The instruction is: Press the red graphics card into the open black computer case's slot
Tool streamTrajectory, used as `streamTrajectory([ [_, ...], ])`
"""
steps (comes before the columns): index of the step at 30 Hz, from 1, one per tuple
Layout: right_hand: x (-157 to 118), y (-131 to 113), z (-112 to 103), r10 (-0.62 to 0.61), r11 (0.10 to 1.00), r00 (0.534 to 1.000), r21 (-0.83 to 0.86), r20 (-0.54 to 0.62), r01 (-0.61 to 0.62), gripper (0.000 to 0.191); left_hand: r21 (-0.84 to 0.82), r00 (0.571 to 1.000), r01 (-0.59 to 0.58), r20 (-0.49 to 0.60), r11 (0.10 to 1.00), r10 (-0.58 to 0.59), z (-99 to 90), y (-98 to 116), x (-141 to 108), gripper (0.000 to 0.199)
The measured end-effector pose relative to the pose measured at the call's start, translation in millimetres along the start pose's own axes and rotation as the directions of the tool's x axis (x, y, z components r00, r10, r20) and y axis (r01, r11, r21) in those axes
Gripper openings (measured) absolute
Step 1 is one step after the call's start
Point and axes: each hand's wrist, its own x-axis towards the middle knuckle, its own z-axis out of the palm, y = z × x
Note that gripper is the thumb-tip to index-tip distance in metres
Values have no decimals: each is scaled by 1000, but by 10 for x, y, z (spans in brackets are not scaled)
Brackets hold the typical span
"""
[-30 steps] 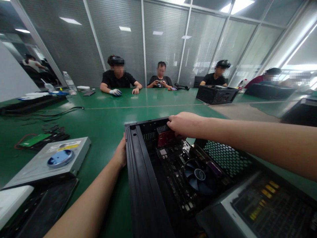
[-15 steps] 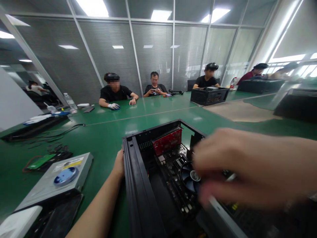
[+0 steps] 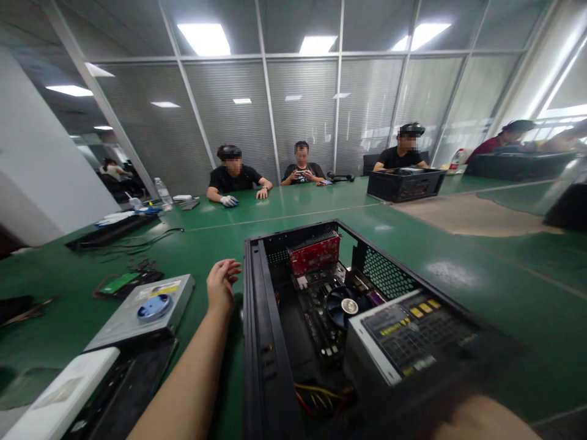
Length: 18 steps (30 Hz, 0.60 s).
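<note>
An open black computer case (image 3: 259, 287) lies before me on the table. Inside it I see a red expansion card (image 3: 316, 253), a motherboard (image 3: 316, 305) with a round CPU fan (image 3: 348, 305), and a labelled power supply (image 3: 403, 330) at the near right. Beside the case's left wall is my left hand (image 3: 223, 284), its fingers loosely bent and apart, holding nothing. At the bottom edge, just right of the power supply, my right hand (image 3: 481, 418) is only partly seen and blurred; its fingers are hidden.
A silver optical drive (image 3: 137, 318) with a blue round reel on it, a white strip (image 3: 64, 397) and a green circuit board (image 3: 120, 283) lie to the left. Several people sit across the green table (image 3: 220, 235), with another computer case (image 3: 406, 185) before one of them.
My right hand has drawn back from above the fan toward the bottom edge, uncovering the power supply. My left hand has come off the case's left wall. The view has shifted left and up.
</note>
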Motion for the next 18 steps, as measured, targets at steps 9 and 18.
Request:
streamTrajectory([
  [9, 2525, 926, 435, 113, 943, 980, -330, 161, -55, 41, 193, 981, -69, -166, 979, 102, -425, -312, 229, 30],
  [18, 2935, 1360, 1263, 152, 979, 979, -155, 135, -131, 51, 404, 973, -225, 141, 887, 182, -351, -404, 231, 25],
])
